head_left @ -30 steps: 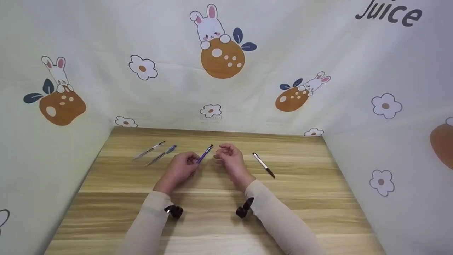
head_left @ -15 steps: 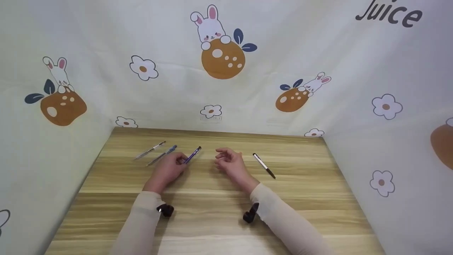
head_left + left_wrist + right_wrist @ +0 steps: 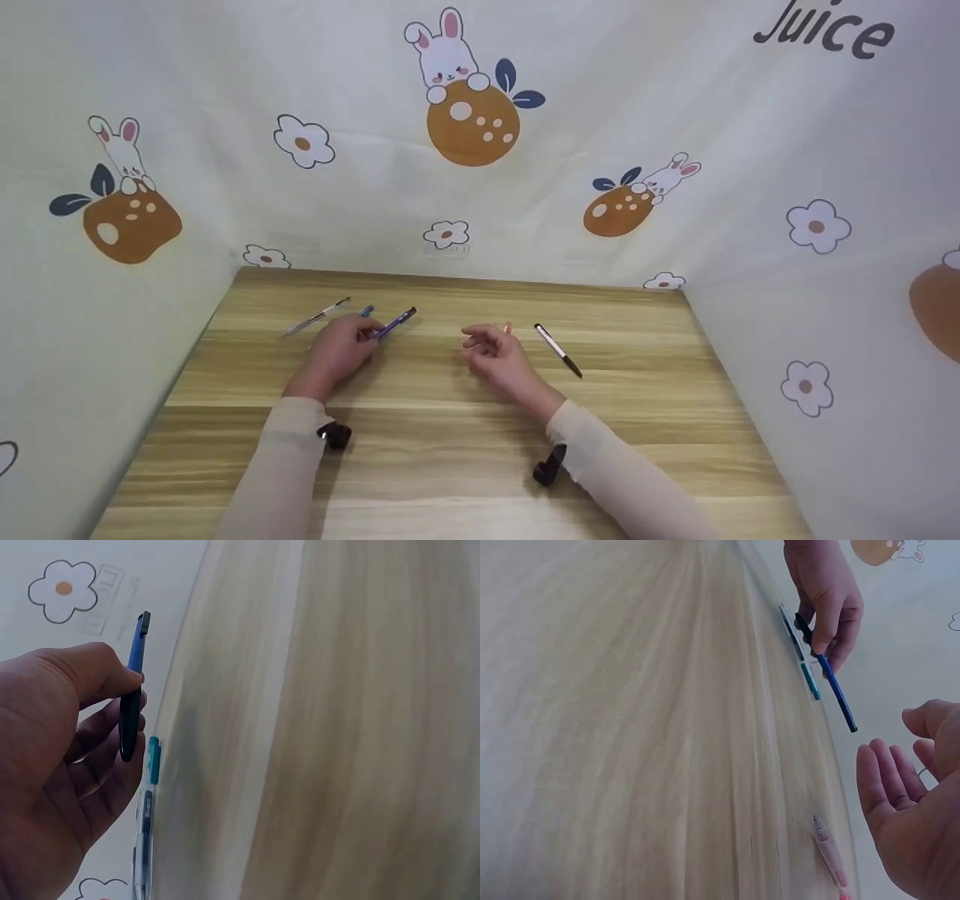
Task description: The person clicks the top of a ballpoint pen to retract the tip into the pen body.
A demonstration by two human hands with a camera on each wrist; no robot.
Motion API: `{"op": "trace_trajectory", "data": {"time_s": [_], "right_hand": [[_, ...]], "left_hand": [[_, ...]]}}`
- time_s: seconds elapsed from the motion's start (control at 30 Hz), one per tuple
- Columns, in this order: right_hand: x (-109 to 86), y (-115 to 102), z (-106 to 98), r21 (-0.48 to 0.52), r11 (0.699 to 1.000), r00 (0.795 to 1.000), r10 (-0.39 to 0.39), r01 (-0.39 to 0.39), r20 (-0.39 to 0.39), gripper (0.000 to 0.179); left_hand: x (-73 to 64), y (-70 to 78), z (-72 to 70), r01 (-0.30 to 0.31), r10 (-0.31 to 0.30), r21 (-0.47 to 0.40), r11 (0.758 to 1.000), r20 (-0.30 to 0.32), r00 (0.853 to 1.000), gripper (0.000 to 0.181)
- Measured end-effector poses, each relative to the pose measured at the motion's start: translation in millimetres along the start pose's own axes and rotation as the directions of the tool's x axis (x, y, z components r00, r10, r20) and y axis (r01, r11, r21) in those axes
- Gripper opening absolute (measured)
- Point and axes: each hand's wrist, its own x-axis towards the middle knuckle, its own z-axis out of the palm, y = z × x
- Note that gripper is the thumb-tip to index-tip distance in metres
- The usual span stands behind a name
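Observation:
My left hand [image 3: 341, 349] pinches a blue pen [image 3: 396, 322] between thumb and fingers; the pen's dark end tips up and away to the right. In the left wrist view the same blue pen [image 3: 137, 656] stands steeply between the thumb and fingertips. Partly hidden behind that hand lies a clear pen with a teal-blue end [image 3: 366, 310]. My right hand [image 3: 502, 364] is relaxed, palm toward the left, with nothing in its fingers. Just behind it a pink-orange pen [image 3: 508, 328] shows only its end; the right wrist view shows more of this pink pen [image 3: 828, 849] on the table.
Another clear pen [image 3: 319, 316] lies at the back left. A white pen with black ends [image 3: 557, 349] lies to the right of my right hand. Printed cloth walls [image 3: 360, 210] enclose the wooden table [image 3: 442, 450] at the back and both sides.
My left hand has moved left with the blue pen, now over the teal-ended pen. My right hand has drawn slightly right and toward me, and the pink-orange pen's end has come into view.

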Motion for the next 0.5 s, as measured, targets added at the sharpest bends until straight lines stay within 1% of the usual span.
{"op": "trace_trajectory", "data": {"time_s": [0.1, 0.27, 0.5], "right_hand": [[-3.1, 0.7, -2.1, -0.002, 1.000, 1.000, -0.004, 0.004, -0.003, 0.038], [-6.7, -0.7, -4.6, 0.003, 1.000, 1.000, -0.008, 0.008, -0.008, 0.038], [-8.2, -4.5, -5.9, -0.014, 1.000, 1.000, -0.020, 0.020, -0.008, 0.038]], "left_hand": [[0.6, -4.2, -5.6, -0.008, 0.008, 0.023, 1.000, 0.007, 1.000, 0.027], [1.1, -11.0, -11.4, 0.010, -0.010, 0.046, 0.999, 0.013, 1.000, 0.029], [3.4, -17.3, -14.5, -0.037, 0.037, 0.089, 0.995, -0.001, 0.999, 0.026]]}}
